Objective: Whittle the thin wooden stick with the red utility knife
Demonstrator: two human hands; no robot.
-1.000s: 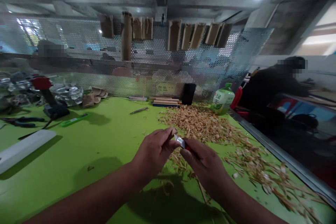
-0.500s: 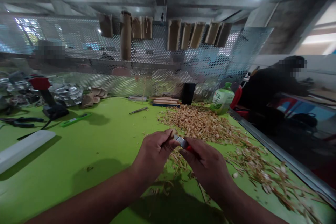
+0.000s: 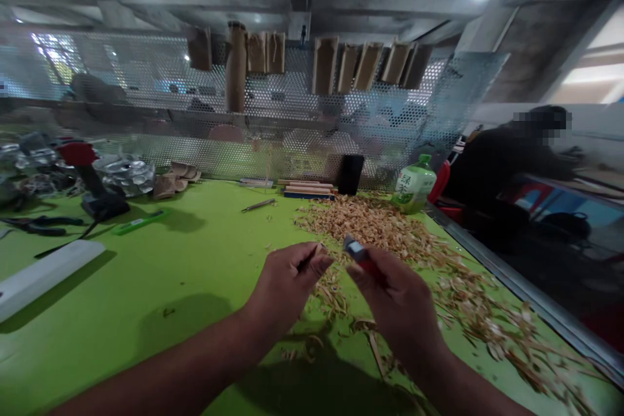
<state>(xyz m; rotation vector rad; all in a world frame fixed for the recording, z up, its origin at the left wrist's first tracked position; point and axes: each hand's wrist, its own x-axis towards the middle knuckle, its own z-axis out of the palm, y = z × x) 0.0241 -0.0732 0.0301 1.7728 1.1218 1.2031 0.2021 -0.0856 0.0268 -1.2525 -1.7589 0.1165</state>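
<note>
A red-handled craft knife, silver blade upward, sits pinched in the curled fingers of the right hand, just apart from the left hand, whose fingertips close on a thin wooden stick. Wood shavings lie on the green table under and ahead of both grips; a green-capped plastic bottle stands beyond the right hand

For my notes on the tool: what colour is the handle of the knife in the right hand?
The knife handle is red; it shows best in the head view.
</note>
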